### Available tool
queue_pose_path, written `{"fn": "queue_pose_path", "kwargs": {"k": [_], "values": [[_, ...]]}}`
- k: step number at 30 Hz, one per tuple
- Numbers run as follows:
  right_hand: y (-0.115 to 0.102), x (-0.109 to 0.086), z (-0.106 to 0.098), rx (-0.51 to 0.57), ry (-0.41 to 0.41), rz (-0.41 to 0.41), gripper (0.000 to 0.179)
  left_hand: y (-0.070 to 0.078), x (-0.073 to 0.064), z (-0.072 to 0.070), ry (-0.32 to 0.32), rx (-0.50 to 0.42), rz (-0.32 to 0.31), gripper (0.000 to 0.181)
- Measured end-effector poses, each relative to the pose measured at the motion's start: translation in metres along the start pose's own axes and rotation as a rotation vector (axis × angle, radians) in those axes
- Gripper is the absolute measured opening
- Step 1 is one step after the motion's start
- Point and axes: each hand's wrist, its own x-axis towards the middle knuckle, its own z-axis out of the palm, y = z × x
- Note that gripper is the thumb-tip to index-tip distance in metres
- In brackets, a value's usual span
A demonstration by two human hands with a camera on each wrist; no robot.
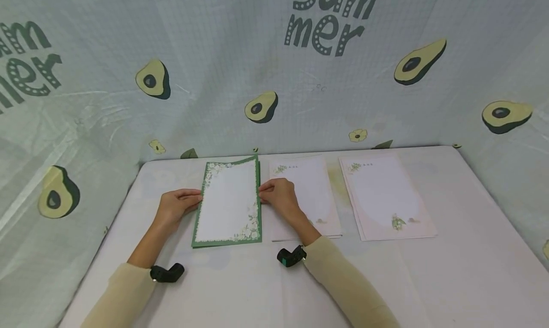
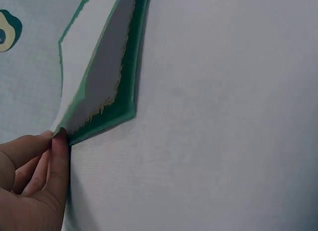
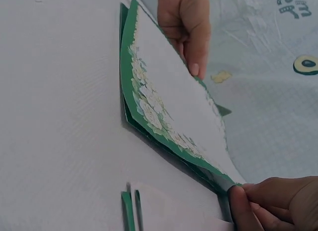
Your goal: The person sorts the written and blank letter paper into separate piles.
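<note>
A sheet of paper [image 1: 229, 201] with a green border and white flowers lies over at least one more green-edged sheet on the left part of the table. My left hand [image 1: 177, 205] pinches its left edge between thumb and fingers. At its right edge my right hand [image 1: 280, 197] pinches the paper the same way. In the left wrist view the top sheet [image 2: 84, 57] bows up, apart from the green sheet [image 2: 117, 112] below. The right wrist view shows a gap under the flowered sheet [image 3: 169, 82] too.
Right of the green paper lies a stack of pink-edged sheets [image 1: 304, 194], partly under my right forearm. A second pink stack [image 1: 386, 197] lies farther right. The table [image 1: 240, 290] has a white cover, and a curtain printed with avocados [image 1: 206, 108] hangs behind it.
</note>
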Motion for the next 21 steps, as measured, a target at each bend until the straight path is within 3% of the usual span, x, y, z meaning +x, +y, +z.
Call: {"fn": "queue_pose_path", "kwargs": {"k": [4, 9, 15, 21], "values": [[-0.001, 0.003, 0.002, -0.079, 0.015, -0.003, 0.004, 0.006, 0.003, -0.001, -0.018, 0.169, -0.014, 0.035], [-0.004, 0.004, 0.003, -0.139, 0.021, 0.025, 0.003, 0.018, 0.002, 0.003, -0.020, 0.394, 0.027, 0.028], [-0.009, 0.003, 0.002, -0.165, -0.007, 0.049, 0.006, 0.020, 0.001, 0.005, -0.004, 0.436, 0.010, 0.027], [-0.013, 0.003, -0.002, -0.175, -0.053, 0.054, 0.014, 0.015, 0.000, -0.001, 0.016, 0.483, 0.042, 0.027]]}}
